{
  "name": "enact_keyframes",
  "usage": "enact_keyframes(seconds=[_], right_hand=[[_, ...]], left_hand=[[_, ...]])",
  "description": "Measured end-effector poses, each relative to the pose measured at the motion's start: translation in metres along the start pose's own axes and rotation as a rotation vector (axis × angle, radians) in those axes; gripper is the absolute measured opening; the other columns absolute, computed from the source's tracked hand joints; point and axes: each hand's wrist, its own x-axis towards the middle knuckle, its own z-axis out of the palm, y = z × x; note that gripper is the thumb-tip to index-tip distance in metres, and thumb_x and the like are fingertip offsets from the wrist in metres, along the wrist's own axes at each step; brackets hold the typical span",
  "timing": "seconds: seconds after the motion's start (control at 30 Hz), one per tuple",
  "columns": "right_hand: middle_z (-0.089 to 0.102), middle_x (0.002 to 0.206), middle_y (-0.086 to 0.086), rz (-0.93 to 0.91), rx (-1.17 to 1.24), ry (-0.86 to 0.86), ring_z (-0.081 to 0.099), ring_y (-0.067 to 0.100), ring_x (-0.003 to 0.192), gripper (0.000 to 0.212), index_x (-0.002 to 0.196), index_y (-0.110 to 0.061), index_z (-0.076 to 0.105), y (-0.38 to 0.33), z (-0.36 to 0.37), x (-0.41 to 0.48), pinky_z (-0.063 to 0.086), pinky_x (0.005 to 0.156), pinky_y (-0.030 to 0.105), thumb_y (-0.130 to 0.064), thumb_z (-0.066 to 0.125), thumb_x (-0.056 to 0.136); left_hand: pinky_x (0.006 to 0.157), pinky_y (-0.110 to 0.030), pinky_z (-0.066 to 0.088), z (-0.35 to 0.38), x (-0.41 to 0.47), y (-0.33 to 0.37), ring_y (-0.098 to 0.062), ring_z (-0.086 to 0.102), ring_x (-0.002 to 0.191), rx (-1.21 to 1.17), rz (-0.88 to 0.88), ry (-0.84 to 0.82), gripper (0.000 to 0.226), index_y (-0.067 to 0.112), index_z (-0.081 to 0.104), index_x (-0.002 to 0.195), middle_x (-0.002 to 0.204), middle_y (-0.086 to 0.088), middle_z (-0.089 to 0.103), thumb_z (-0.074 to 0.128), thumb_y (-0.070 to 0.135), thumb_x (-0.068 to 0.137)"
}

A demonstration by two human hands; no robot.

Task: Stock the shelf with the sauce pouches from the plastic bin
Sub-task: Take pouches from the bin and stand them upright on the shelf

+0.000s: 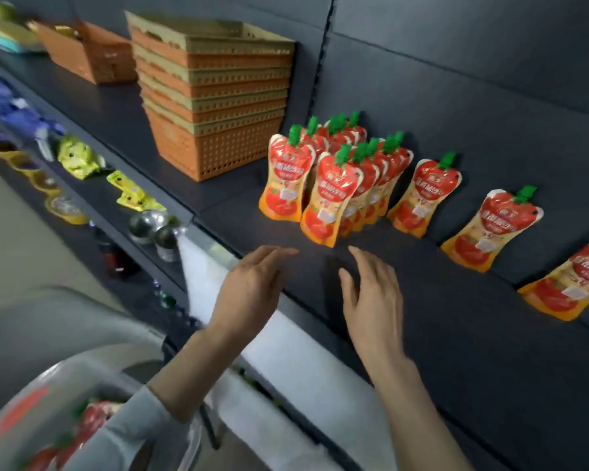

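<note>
Pouches point(330, 195) stand upright on the dark shelf point(456, 334), long axis vertical, green caps up, printed fronts facing out; more lie in the clear bin point(31, 402) at lower left; left hand point(249, 294) and right hand point(371, 297) hover just before them, fingers loosely spread, holding nothing.

Both forearms reach forward side by side. The left hand point(252, 287) and right hand point(371, 294) hover palms down, fingers straight and relaxed, holding nothing.
</note>
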Motion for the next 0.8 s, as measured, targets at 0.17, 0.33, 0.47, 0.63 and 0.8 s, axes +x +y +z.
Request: enact_keyframes(seconds=[0.17, 0.33, 0.47, 0.63, 0.8], right_hand=[[0.067, 0.117, 0.007, -0.101, 0.198, -0.175, 0.06, 0.024, 0.107, 0.032, 0.126, -0.009, 0.063, -0.095, 0.051, -0.092, 0.051, 0.091, 0.035, -0.024, 0.052, 0.1], [0.064, 0.12, 0.001, -0.167, 0.295, -0.575, 0.059, 0.019, 0.112, 0.035, 0.131, -0.015, 0.058, -0.167, 0.114, -0.185, 0.052, 0.092, 0.031, -0.028, 0.048, 0.101], [0.056, 0.135, 0.0, -0.179, 0.256, -0.93, 0.053, 0.018, 0.123, 0.044, 0.143, -0.022, 0.044, -0.198, 0.174, -0.242, 0.051, 0.096, 0.034, -0.029, 0.053, 0.1], [0.043, 0.151, 0.003, -0.223, 0.126, -1.259, 0.043, 0.022, 0.138, 0.056, 0.153, -0.019, 0.031, -0.221, 0.264, -0.273, 0.038, 0.112, 0.035, -0.024, 0.05, 0.101], [0.04, 0.154, 0.009, -0.333, -0.069, -1.363, 0.041, 0.027, 0.139, 0.058, 0.155, -0.016, 0.026, -0.234, 0.377, -0.291, 0.038, 0.113, 0.043, -0.004, 0.037, 0.1]], left_hand=[[0.072, -0.028, 0.051, -0.059, -0.122, -0.074, -0.017, 0.067, 0.089, 0.081, -0.362, 0.025, 0.032, 0.024, 0.065, 0.118, 0.114, 0.006, 0.066, 0.064, 0.011, 0.089], [0.082, -0.035, 0.05, -0.093, -0.253, -0.132, -0.025, 0.064, 0.102, 0.174, -0.728, -0.014, 0.038, 0.021, 0.062, 0.123, 0.122, -0.001, 0.063, 0.068, 0.013, 0.087], [0.095, -0.041, 0.047, -0.095, -0.34, -0.166, -0.029, 0.055, 0.121, 0.137, -1.027, -0.108, 0.052, 0.02, 0.053, 0.135, 0.136, -0.006, 0.055, 0.07, 0.019, 0.086], [0.099, -0.04, 0.044, -0.069, -0.392, -0.201, -0.031, 0.05, 0.127, 0.025, -1.285, -0.195, 0.063, 0.016, 0.039, 0.144, 0.145, -0.01, 0.045, 0.067, 0.015, 0.088], [0.103, -0.038, 0.042, -0.027, -0.412, -0.243, -0.028, 0.044, 0.133, 0.02, -1.33, -0.263, 0.071, 0.019, 0.022, 0.152, 0.155, -0.006, 0.03, 0.059, 0.014, 0.092]])
